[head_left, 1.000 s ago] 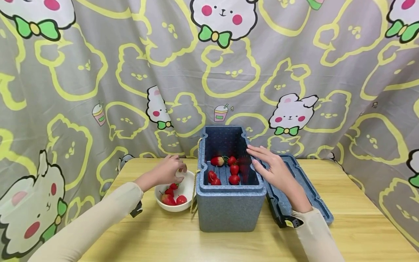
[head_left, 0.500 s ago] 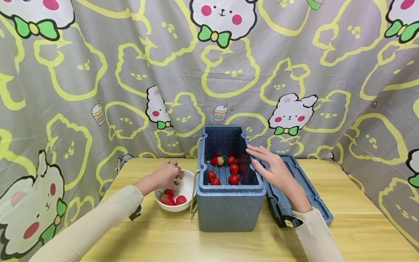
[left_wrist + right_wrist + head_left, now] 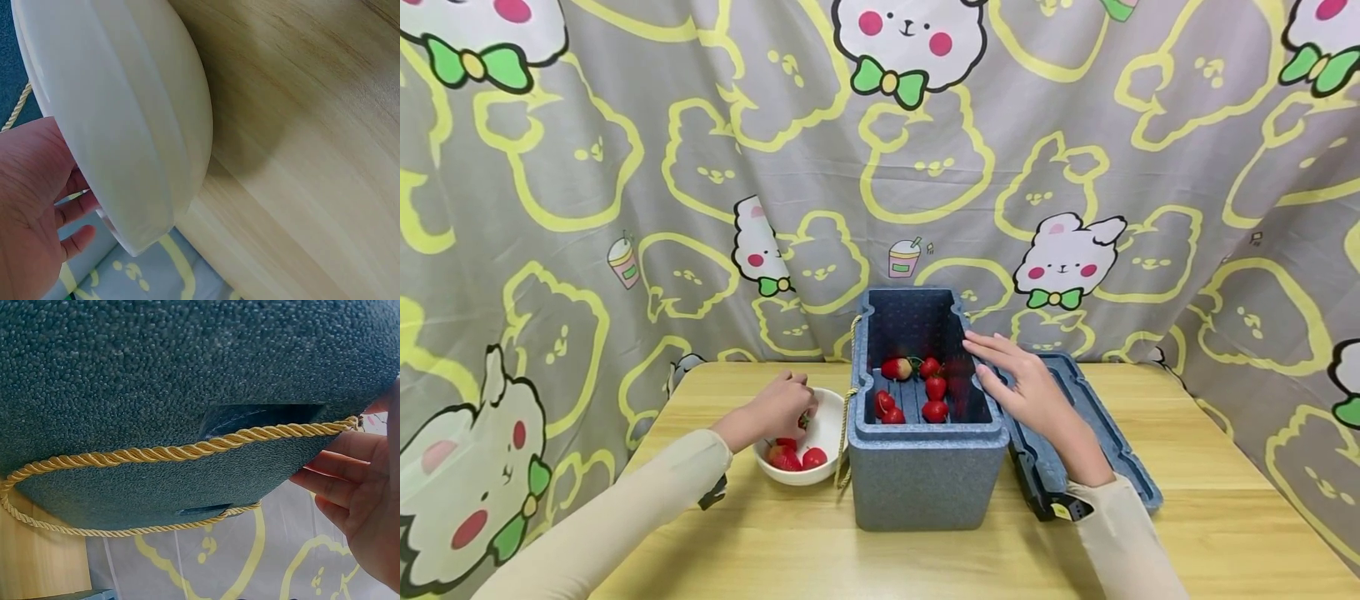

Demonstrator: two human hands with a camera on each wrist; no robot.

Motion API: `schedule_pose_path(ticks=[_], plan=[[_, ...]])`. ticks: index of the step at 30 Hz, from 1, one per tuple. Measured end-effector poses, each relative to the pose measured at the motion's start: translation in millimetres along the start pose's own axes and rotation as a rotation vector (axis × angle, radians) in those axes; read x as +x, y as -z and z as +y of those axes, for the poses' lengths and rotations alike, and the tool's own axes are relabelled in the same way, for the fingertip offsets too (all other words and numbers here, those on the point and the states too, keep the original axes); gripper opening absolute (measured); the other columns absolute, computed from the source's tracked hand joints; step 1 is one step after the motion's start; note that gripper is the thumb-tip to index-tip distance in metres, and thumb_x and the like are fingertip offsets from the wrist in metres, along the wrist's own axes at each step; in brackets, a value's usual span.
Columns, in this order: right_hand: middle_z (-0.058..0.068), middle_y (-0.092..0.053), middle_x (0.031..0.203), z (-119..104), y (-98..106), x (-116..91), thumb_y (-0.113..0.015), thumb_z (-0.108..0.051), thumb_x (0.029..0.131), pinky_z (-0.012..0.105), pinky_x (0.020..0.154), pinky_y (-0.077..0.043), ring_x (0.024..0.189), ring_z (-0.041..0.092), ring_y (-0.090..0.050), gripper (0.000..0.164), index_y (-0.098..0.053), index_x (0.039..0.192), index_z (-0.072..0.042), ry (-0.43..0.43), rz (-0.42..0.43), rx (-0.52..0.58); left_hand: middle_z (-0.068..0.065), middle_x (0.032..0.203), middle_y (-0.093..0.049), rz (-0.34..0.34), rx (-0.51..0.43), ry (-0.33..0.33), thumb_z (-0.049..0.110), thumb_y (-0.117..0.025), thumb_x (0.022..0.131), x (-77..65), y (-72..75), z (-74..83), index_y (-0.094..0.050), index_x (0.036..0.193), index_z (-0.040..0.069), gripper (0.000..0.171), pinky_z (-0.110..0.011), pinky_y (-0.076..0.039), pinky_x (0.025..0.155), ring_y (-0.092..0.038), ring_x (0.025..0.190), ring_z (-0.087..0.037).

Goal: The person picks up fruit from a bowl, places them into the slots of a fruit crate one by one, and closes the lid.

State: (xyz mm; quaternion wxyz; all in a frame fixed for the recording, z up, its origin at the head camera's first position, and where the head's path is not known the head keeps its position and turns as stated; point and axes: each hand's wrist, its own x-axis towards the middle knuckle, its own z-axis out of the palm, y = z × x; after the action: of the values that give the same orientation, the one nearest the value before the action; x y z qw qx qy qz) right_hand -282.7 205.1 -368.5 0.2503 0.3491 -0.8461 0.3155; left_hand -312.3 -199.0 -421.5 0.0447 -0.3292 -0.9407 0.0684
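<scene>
My left hand (image 3: 781, 408) reaches over the white bowl (image 3: 829, 425), fingers curled down inside its rim. At its fingertips it pinches a strawberry (image 3: 804, 421) with a green leaf, mostly hidden behind the fingers. More strawberries (image 3: 786, 458) lie at the near side of the bowl. In the left wrist view, the outside of the bowl (image 3: 125, 125) covers the fingertips of the hand (image 3: 37, 200). My right hand (image 3: 1033, 392) rests with extended fingers on the right rim of a blue-grey foam box (image 3: 925, 483). Several strawberries (image 3: 936, 388) lie on the box's floor.
The box's lid (image 3: 1105, 425) lies on the wooden table (image 3: 1210, 533) to the right, partly under the right forearm. A gold rope (image 3: 845, 442) hangs between bowl and box; another rope (image 3: 187, 450) loops along the right side. A patterned curtain (image 3: 925, 167) closes off the back.
My left hand has lowered into the bowl and its fingers have closed round a strawberry, lifting it slightly. The right hand has stayed on the box rim.
</scene>
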Motion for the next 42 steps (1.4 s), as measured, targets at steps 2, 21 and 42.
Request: schedule_pose_path(ticks=[2, 21, 42], plan=[[0.010, -0.060, 0.146, 0, 0, 0, -0.062, -0.012, 0.098, 0.022, 0.123, -0.023, 0.135, 0.033, -0.055, 0.039, -0.065, 0.137, -0.008, 0.001, -0.001, 0.002, 0.008, 0.074, -0.066, 0.000, 0.004, 0.000, 0.024, -0.091, 0.065, -0.1, -0.7, 0.6, -0.069, 0.071, 0.020, 0.023, -0.036, -0.036, 0.076, -0.049, 0.082, -0.017], [0.008, -0.059, 0.147, 0, 1, 0, -0.062, -0.014, 0.099, 0.036, 0.123, -0.030, 0.137, 0.032, -0.054, 0.038, -0.065, 0.137, -0.008, -0.015, -0.006, -0.004, 0.008, 0.074, -0.066, 0.033, 0.014, -0.018, 0.023, -0.090, 0.064, 2.2, -2.2, 1.3, -0.069, 0.069, 0.020, 0.022, -0.035, -0.036, 0.074, -0.048, 0.080, -0.016], [0.008, -0.060, 0.147, 0, 0, -1, -0.062, -0.014, 0.100, 0.036, 0.123, -0.030, 0.138, 0.033, -0.053, 0.038, -0.065, 0.137, -0.008, -0.016, -0.005, -0.008, 0.004, 0.079, -0.072, 0.278, -0.191, -0.034, 0.015, -0.086, 0.065, 2.2, 28.9, -7.4, -0.077, 0.080, 0.015, 0.017, -0.035, -0.035, 0.074, -0.049, 0.079, -0.015]])
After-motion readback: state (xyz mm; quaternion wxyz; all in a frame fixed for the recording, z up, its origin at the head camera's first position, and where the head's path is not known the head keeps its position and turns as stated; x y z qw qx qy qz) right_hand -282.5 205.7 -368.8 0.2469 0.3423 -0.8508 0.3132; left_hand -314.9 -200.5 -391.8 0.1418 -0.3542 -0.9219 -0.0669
